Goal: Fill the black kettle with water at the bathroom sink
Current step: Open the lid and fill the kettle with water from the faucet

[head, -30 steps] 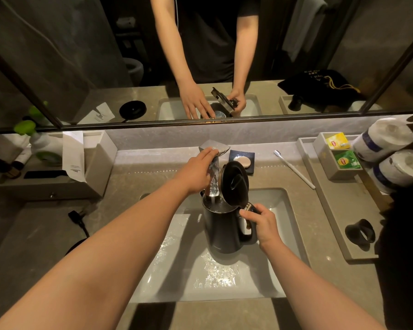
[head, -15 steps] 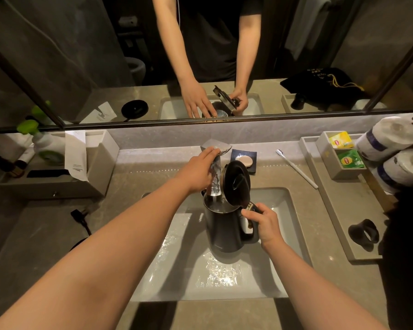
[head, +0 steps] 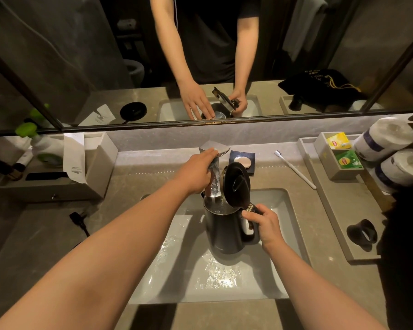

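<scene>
The black kettle [head: 222, 231] is held upright over the white sink basin [head: 281, 210], its round lid [head: 236, 183] hinged up and open. My right hand [head: 264, 222] grips the kettle's handle. A stream of water [head: 214, 179] falls from the chrome faucet [head: 214, 147] into the kettle's open mouth. My left hand [head: 197, 171] rests on the faucet, fingers wrapped over its lever. Water glistens on the basin floor below the kettle.
A soap dish [head: 242, 160] and a toothbrush [head: 295, 169] lie behind the basin. At the right, a tray [head: 329, 210] holds tea bags [head: 343, 151], paper rolls [head: 386, 139] and a black ring [head: 361, 234]. A grey organiser [head: 98, 163] stands left. A plug [head: 78, 219] lies on the counter.
Both hands keep their hold and water keeps running into the kettle. The view has shifted slightly; nothing else has moved.
</scene>
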Tool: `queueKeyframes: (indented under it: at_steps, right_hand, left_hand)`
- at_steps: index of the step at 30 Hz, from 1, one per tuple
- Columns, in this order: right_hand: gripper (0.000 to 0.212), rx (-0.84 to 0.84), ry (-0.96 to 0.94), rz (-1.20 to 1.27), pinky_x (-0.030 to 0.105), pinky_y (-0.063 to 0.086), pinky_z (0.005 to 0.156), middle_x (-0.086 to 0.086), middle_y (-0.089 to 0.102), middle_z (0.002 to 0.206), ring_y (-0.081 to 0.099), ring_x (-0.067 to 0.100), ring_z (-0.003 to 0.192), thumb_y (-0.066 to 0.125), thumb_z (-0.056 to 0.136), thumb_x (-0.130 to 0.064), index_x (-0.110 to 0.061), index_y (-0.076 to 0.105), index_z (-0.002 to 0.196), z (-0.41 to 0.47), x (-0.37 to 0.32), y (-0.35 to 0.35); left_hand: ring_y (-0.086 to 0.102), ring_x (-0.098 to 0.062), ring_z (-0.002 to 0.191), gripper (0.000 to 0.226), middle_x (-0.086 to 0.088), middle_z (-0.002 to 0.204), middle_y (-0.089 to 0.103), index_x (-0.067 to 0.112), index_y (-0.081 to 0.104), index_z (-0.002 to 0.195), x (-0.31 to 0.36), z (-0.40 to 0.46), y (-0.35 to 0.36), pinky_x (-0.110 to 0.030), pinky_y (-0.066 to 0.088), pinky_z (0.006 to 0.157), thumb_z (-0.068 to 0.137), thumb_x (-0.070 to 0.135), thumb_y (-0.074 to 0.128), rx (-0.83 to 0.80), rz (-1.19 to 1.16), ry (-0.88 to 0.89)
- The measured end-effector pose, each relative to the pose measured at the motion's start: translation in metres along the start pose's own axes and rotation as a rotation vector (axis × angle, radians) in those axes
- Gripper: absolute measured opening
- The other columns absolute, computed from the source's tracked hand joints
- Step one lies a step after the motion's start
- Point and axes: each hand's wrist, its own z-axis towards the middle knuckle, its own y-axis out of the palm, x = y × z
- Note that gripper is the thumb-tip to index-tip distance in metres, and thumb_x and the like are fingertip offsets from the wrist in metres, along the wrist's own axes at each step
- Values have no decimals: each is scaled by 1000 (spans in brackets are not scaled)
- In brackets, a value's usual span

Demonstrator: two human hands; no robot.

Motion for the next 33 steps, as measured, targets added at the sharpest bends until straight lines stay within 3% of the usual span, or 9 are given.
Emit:
queueKeyframes:
  at_steps: [15,19,24,33]
  right_hand:
    - [25,-11,4,14,34,45,55,2,58,59,53,22,60,81,58,-23,-9,63,70,0,2,0]
    - [21,-17,1,15,33,45,56,0,59,57,54,21,59,80,59,-22,-12,63,67,0,1,0]
    - [33,-22,-4,28,32,44,54,6,57,61,52,20,57,80,58,-22,-1,62,76,2,2,-1]
    - [32,-18,20,42,32,43,52,4,56,57,51,17,53,82,56,-20,-3,60,72,4,5,-1]
  left_hand:
    - [24,-23,141,69,4,158,21,32,25,148,1,-1,-2,-44,30,111,89,2,48,-75,-5,-26]
    - [27,-23,140,64,3,156,28,30,31,146,4,-1,-3,-43,29,111,90,4,46,-19,-5,-15]
    - [29,-23,139,63,4,155,30,31,34,145,4,-3,-5,-44,33,109,90,3,45,-19,-21,-10]
    - [30,-25,139,65,4,156,28,31,35,145,4,-5,-7,-46,37,107,89,1,46,-60,-85,-17]
